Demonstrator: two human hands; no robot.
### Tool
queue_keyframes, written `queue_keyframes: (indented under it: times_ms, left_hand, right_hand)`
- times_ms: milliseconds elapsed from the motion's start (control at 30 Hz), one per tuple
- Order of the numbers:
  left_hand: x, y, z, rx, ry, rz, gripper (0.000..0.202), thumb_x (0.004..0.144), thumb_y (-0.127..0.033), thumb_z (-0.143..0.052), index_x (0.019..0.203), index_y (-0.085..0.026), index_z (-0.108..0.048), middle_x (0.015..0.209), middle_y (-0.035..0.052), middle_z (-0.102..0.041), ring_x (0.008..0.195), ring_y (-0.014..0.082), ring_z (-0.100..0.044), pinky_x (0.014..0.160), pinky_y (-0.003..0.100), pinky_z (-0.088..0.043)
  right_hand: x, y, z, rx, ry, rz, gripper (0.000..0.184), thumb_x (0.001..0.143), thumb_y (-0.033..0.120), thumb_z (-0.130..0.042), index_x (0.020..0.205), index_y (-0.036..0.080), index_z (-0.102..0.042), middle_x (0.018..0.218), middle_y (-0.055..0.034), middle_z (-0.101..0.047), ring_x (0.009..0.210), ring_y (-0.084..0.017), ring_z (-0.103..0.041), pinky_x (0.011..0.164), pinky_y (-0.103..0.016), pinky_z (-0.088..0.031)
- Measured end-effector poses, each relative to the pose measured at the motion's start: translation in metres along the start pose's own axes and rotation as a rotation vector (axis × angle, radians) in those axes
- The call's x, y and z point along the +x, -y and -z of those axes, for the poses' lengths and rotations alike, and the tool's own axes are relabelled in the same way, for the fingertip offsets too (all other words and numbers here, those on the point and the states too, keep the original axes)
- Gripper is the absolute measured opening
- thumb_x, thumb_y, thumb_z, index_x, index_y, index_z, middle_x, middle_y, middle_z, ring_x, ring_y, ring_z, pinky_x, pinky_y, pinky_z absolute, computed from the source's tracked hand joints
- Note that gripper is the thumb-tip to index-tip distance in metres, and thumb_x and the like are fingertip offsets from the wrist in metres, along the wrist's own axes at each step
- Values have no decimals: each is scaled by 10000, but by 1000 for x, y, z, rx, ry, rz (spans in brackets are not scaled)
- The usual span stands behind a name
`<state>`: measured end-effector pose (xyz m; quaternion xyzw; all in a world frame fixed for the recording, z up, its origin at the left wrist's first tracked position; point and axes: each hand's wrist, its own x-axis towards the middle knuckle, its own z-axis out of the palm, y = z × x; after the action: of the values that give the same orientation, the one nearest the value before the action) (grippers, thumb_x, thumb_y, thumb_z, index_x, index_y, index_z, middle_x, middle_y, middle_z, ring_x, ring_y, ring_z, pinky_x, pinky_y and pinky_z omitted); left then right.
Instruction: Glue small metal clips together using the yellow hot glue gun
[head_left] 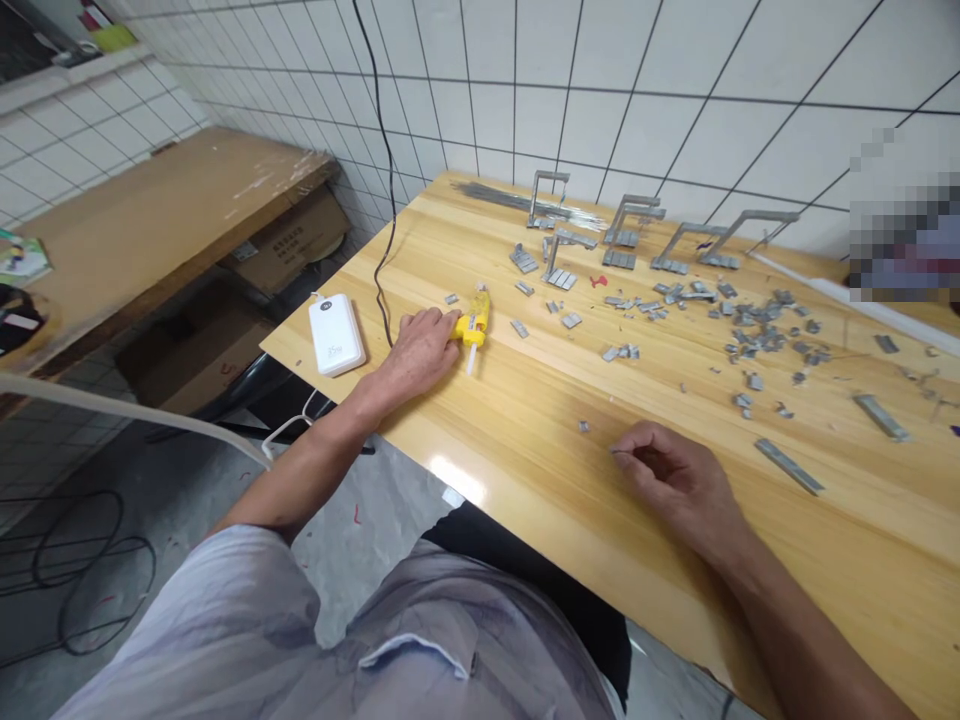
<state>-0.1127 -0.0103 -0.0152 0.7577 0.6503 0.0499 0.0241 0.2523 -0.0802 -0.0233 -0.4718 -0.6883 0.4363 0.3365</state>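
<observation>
A yellow hot glue gun [478,318] lies on the wooden table, with a white glue stick [472,359] poking out of it. My left hand [424,348] is closed around its handle, the palm low over the tabletop. Further right, my right hand [675,482] holds thumb and forefinger pinched together just above the wood. A tiny dark bit shows at the fingertips, too small to name. Left of that pinch sits a small bent metal piece [583,426]. Beyond the hands stand several grey metal frames [559,262] on segmented bases.
A white power bank [336,335] rests at the table's left edge, near a hanging black cable [386,150]. Scattered metal bits [772,325] and flat strips [789,466] cover the right side. Thin rods [517,200] lie by the tiled wall. A blurred-out patch is at far right.
</observation>
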Motion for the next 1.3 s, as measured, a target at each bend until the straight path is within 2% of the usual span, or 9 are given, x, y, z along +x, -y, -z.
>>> queue_keyframes:
  times_ms: [100, 300, 500, 667, 800, 933, 1100, 1300]
  left_hand:
    - [2, 0, 0, 6, -27, 31, 556, 972, -222, -406, 1509, -108, -497, 1310, 204, -624, 1215, 359, -557, 1034, 506, -404]
    - [2, -1, 2, 20, 33, -17, 518, 964, -213, -396, 1447, -102, -546, 1242, 192, -657, 1187, 349, -578, 1030, 505, -412]
    - [3, -2, 2, 16, -12, 28, 546, 969, -215, -411, 1494, -98, -504, 1307, 212, -633, 1223, 367, -561, 1042, 518, -412]
    - [2, -1, 0, -1, 15, -10, 511, 978, -222, -403, 1459, -104, -528, 1266, 195, -645, 1207, 345, -569, 1053, 499, -413]
    - [2, -2, 1, 29, -19, 41, 538, 972, -213, -410, 1494, -115, -499, 1310, 201, -630, 1207, 350, -567, 1040, 501, -416]
    - [2, -2, 3, 28, 37, 4, 488, 974, -218, -410, 1431, -117, -549, 1249, 196, -651, 1197, 352, -572, 1040, 505, -416]
    - [2, -2, 6, 26, -4, 21, 536, 983, -229, -403, 1497, -106, -493, 1302, 210, -629, 1203, 363, -565, 1040, 517, -418]
    - [1, -3, 4, 16, 49, -23, 502, 975, -216, -398, 1440, -87, -537, 1249, 205, -650, 1196, 351, -571, 1045, 509, -419]
  right_hand:
    - [0, 0, 0, -9, 4, 2, 181, 892, 371, -704, 775, 238, -667, 669, 4, -647, 602, -132, -578, 561, -246, -497]
    - [1, 2, 0, -6, -7, 9, 150, 891, 336, -690, 779, 237, -673, 675, 8, -647, 598, -128, -575, 562, -246, -486]
    - [0, 3, 0, 10, 8, -11, 191, 891, 381, -701, 768, 239, -669, 664, 7, -630, 599, -133, -562, 554, -250, -481]
    - [0, 3, 0, 6, -3, 9, 143, 880, 330, -688, 771, 239, -675, 674, 6, -650, 609, -132, -580, 572, -246, -493]
    - [0, 2, 0, 15, 1, 25, 132, 885, 308, -674, 774, 236, -679, 682, 3, -659, 616, -131, -590, 575, -241, -492]
    - [0, 1, 0, 21, -7, 18, 138, 890, 317, -675, 778, 236, -675, 676, 2, -652, 608, -134, -583, 567, -245, -488]
    - [-1, 2, -1, 20, 10, 18, 154, 901, 322, -675, 774, 235, -670, 675, 3, -645, 612, -136, -578, 575, -252, -489]
    - [0, 4, -1, 17, -1, 20, 143, 895, 309, -673, 774, 233, -672, 674, 2, -650, 607, -133, -580, 573, -247, -490]
